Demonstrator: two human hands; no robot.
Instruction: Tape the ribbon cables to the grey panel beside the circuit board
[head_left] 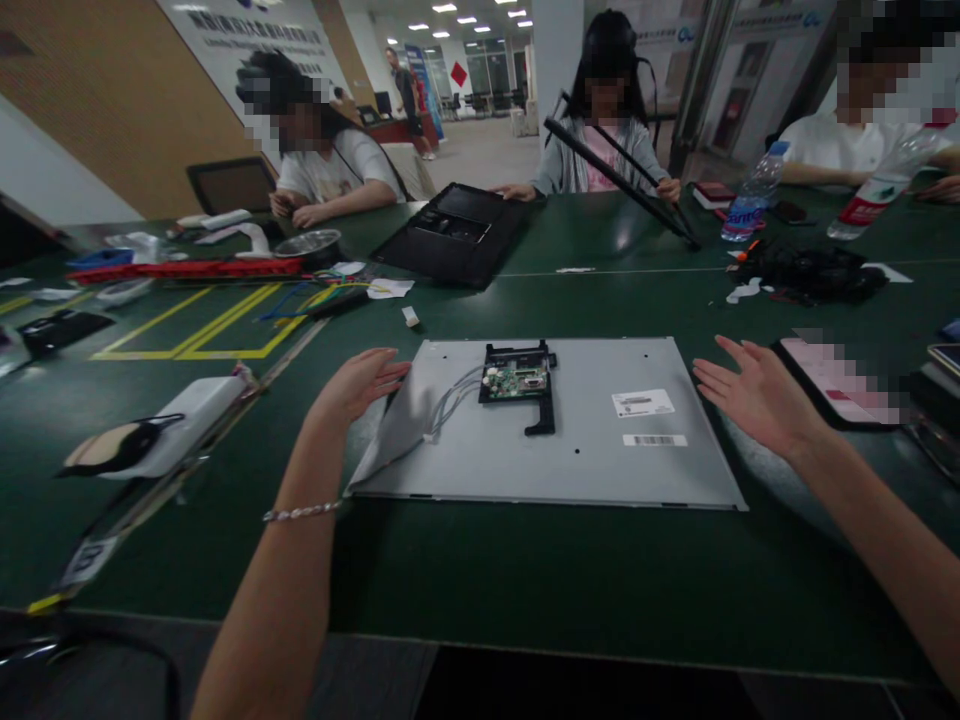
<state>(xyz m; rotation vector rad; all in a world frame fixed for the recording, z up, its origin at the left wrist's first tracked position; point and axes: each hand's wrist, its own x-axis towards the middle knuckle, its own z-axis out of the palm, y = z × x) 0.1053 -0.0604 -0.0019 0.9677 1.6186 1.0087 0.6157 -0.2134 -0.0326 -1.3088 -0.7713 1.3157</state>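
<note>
A flat grey display panel (600,470) lies back side up on the green table before me. On its back sits a green circuit board (517,380) in a black bracket (546,412), with grey cables (450,400) running left from it. Two white labels are stuck on the panel's right part. My left hand (364,380) is beside the panel's upper left edge, fingers stretched out, holding nothing; whether it touches the edge I cannot tell. Just off the upper right edge, my right hand (757,395) has its fingers spread and holds nothing.
Across the table a person holds a black frame (622,180), one hand on a black back cover (457,235). Two more people sit opposite. A pink-screened phone (840,375), bottles (754,195) and a black bundle (810,272) lie right; a white power strip (184,425) is left.
</note>
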